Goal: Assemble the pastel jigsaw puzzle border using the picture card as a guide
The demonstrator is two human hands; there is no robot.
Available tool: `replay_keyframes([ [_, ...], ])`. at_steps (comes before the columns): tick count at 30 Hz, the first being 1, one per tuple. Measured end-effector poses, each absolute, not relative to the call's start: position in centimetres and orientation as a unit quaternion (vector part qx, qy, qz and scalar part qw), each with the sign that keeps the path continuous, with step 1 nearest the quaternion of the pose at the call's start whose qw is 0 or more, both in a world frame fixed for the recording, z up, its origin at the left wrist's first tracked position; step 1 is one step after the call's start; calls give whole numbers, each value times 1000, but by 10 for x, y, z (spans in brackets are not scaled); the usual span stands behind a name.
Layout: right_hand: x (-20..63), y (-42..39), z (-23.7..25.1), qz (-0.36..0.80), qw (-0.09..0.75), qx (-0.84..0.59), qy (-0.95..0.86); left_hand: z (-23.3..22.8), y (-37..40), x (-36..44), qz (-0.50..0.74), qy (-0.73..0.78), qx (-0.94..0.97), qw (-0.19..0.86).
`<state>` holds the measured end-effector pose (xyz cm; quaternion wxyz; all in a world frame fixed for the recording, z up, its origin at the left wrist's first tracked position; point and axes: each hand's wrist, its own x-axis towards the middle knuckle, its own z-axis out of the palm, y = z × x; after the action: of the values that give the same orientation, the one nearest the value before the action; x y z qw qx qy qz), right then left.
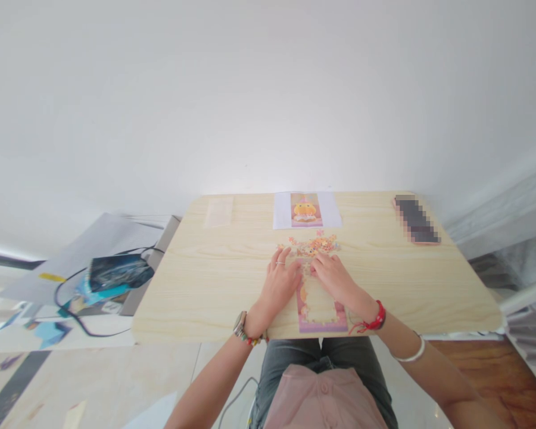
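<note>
Left hand (pixel 280 280): flat, fingers spread, resting on the upper left edge of the puzzle board (pixel 320 310); grasps nothing.
Right hand (pixel 335 275): fingers down on the board's top; whether they pinch a piece, I cannot tell.
Loose pieces (pixel 315 244): just beyond both fingertips.
Reference picture (pixel 306 210): farther out.
Phone (pixel 417 219): far right.

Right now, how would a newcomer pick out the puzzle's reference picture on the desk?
Start at the wooden desk and follow its far edge to the middle. The reference picture lies flat there, beyond the loose puzzle pieces. It alone is a white sheet with a yellow cartoon figure, unlike the phone far right.
</note>
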<state>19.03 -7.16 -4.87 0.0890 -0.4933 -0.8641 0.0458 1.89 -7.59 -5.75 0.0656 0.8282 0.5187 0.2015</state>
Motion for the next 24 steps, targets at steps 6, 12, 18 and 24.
replay_keyframes([
  [6,188,-69,-52,45,122,-498,-858,-57,-76,19,202,516,831,60],
  [12,184,-64,-52,33,112,-501,-857,-55,-75,19,187,520,831,57],
  [18,184,-63,-50,47,113,-496,-860,-52,-76,20,182,510,838,63],
  [24,183,-64,-52,46,140,-509,-848,-47,-77,20,164,498,849,72],
])
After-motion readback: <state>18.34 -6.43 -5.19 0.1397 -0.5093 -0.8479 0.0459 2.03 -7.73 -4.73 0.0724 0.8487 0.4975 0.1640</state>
